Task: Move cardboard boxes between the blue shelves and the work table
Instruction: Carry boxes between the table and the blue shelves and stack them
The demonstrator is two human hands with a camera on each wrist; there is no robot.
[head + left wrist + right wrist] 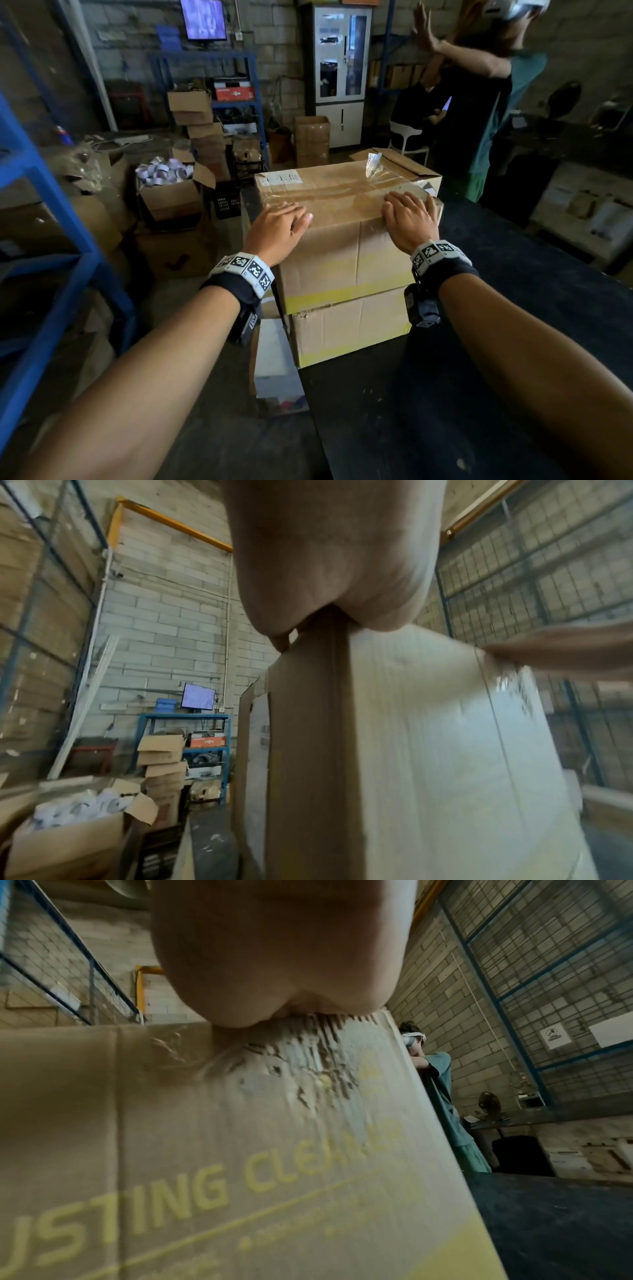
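Observation:
A taped brown cardboard box (339,240) with yellow bands sits on top of a second box (349,329) at the left end of the black work table (513,325). My left hand (284,219) lies flat on the top box's near left corner, fingers straight. My right hand (409,214) lies flat on its near right corner. The left wrist view shows the palm (335,561) pressed on the box edge (411,750). In the right wrist view the palm (274,955) rests above the box face (205,1150) with yellow lettering and torn tape.
Blue shelving (44,212) stands at my left. Open boxes (171,192) and a stack of cartons (198,123) crowd the floor beyond. Another open box (400,164) sits behind mine. A person (479,89) stands by the table's far right side.

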